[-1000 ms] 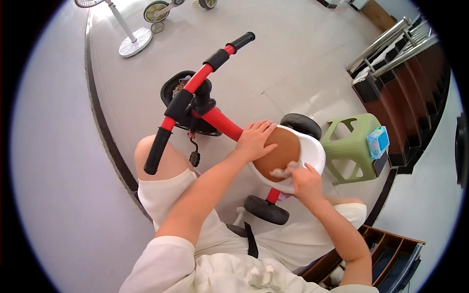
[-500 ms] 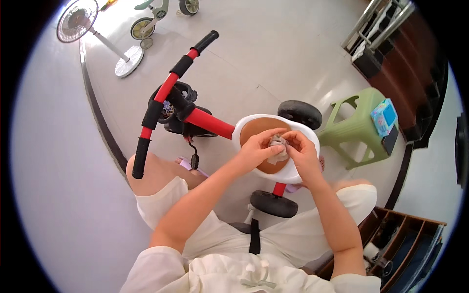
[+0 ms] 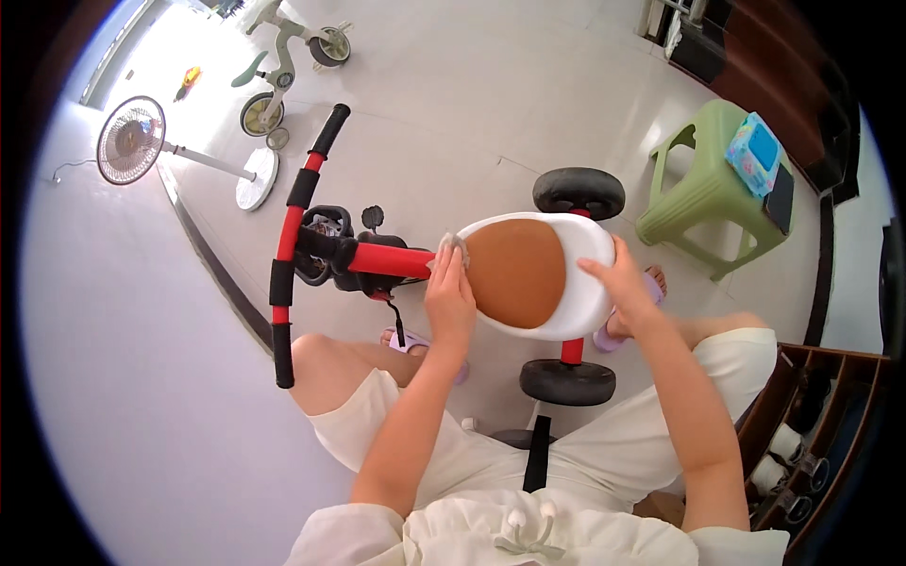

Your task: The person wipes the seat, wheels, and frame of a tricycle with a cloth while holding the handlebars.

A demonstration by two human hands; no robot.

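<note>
A child's red tricycle stands between my knees, its white seat (image 3: pixel 587 253) topped with a brown pad (image 3: pixel 517 274). At the front of the seat, by the red frame tube (image 3: pixel 392 260), my left hand (image 3: pixel 451 300) presses a crumpled greyish wipe (image 3: pixel 453 247) under its fingers. My right hand (image 3: pixel 618 280) grips the seat's rear rim, thumb on top and the other fingers partly hidden behind the edge. The handlebar (image 3: pixel 287 247) with black grips lies to the left. Two black rear wheels (image 3: pixel 568 382) sit on either side of the seat.
A green stool (image 3: pixel 694 170) at the right carries a blue pack of wipes (image 3: pixel 753 151) and a dark flat object. At the far left stand a fan (image 3: pixel 255 179) and a small balance bike (image 3: pixel 283 75). A shoe rack (image 3: pixel 849 377) is near right, dark steps (image 3: pixel 783 85) far right.
Both hands were together over the seat, handling the wipe. The left hand has since carried it to the seat's front, and the right has moved to the rear rim. My view has shifted.
</note>
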